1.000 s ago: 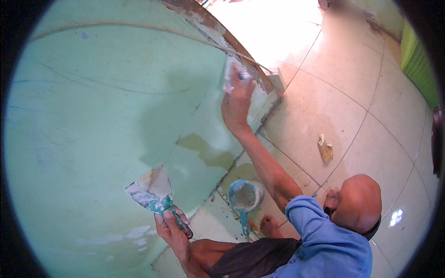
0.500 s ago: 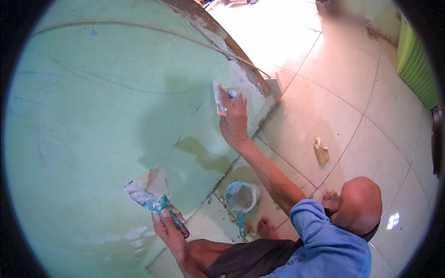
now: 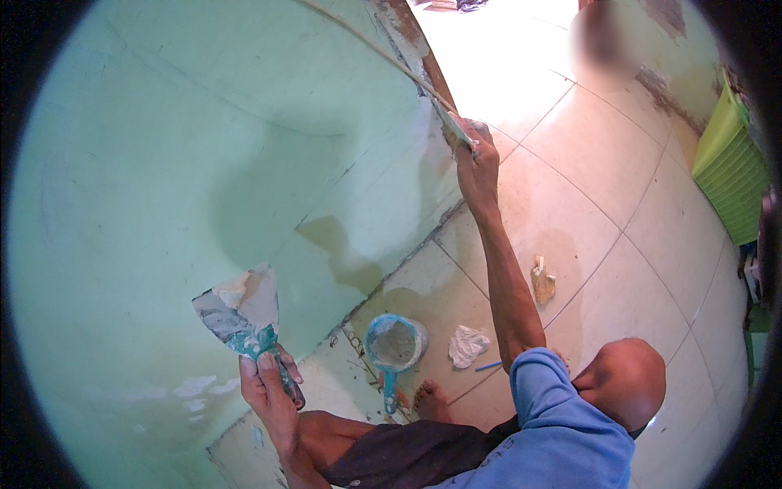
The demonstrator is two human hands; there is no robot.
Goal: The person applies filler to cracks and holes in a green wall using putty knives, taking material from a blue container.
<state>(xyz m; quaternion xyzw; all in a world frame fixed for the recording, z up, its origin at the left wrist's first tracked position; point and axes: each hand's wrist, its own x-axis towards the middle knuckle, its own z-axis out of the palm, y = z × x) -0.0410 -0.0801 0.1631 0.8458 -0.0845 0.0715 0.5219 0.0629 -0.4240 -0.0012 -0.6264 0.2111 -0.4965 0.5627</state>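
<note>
My left hand [image 3: 273,399] is closed round the green handle of a wide putty knife [image 3: 236,314], raised in front of the mint-green wall [image 3: 147,212]. Pale putty lies on its blade. With my arm stretched out, my right hand [image 3: 479,167] grips a flat putty spreader [image 3: 459,133], seen nearly edge-on, at the wall's end beside the brown door frame [image 3: 437,77]. Fingers partly hide it. Whitish filler shows on the wall near that corner. Below, on the floor, stands a blue-rimmed dipper [image 3: 389,393] with grey paste inside.
Crumpled white paper [image 3: 468,347] and a blue stick [image 3: 489,366] lie on the tiled floor [image 3: 586,191] near my foot. Farther right is a yellowish scrap [image 3: 542,281]. A thin cable [image 3: 366,41] runs along the wall to the frame. A green basket [image 3: 729,163] stands at the right.
My right hand has moved right and slightly up with the spreader, from the wall face to its edge by the frame. My left hand still holds the putty knife. The view has shifted.
</note>
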